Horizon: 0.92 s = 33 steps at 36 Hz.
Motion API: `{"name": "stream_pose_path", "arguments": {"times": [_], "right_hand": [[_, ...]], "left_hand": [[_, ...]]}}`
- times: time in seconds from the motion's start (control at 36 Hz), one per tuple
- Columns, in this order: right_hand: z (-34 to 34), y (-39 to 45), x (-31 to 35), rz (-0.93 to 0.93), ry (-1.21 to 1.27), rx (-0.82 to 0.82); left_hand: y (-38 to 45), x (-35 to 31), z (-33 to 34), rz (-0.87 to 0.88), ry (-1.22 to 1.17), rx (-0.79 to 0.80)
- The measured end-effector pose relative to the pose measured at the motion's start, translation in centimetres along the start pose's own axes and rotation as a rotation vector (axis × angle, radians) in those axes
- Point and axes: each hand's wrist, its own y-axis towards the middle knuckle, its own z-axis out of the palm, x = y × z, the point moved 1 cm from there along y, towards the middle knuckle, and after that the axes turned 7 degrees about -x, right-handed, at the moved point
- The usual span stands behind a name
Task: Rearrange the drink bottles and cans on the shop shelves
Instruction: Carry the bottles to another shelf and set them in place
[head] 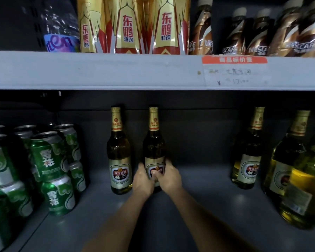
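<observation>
Both hands — left hand (144, 176), right hand (168, 174) — grasp the beer bottle (154, 142), upright on the lower shelf (198, 179) just right of its twin (119, 151). Keep it vertical — slide, avoid knocking the twin.

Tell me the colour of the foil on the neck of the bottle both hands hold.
Gold, with a red emblem; the bottle shows in the head view.
</observation>
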Motion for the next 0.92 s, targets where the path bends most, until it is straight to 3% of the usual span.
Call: {"name": "stream_pose_path", "arguments": {"times": [0.14, 0.33, 0.44, 0.64, 0.75, 0.86, 0.92], "right_hand": [[-1.1, -1.1, -0.9, 0.001, -0.009, -0.112], [-8.4, -3.7, -4.4, -0.021, 0.013, -0.680], [-14.1, -4.5, -6.6, -0.106, -0.036, -0.970], [-25.2, -5.3, -10.4, -0.105, -0.118, -1.217], [-28.7, -5.9, -13.3, 0.014, -0.067, -1.158], [-29.5, -5.7, -16.5, 0.099, 0.041, -0.746], [-29.3, -5.6, -17.5, 0.108, 0.017, -0.627]], "left_hand": [[-1.0, 0.0, 0.8, -0.028, -0.046, -0.076], [-6.2, -2.2, 2.3, -0.032, -0.134, -0.436], [-8.1, -5.0, 4.9, -0.006, -0.172, -0.334], [-11.4, -11.6, 11.7, 0.151, -0.192, 0.020], [-13.5, -14.8, 16.0, 0.194, -0.223, 0.264], [-15.4, -16.8, 19.6, 0.204, -0.236, 0.441], [-16.1, -17.6, 20.8, 0.201, -0.238, 0.471]]}}
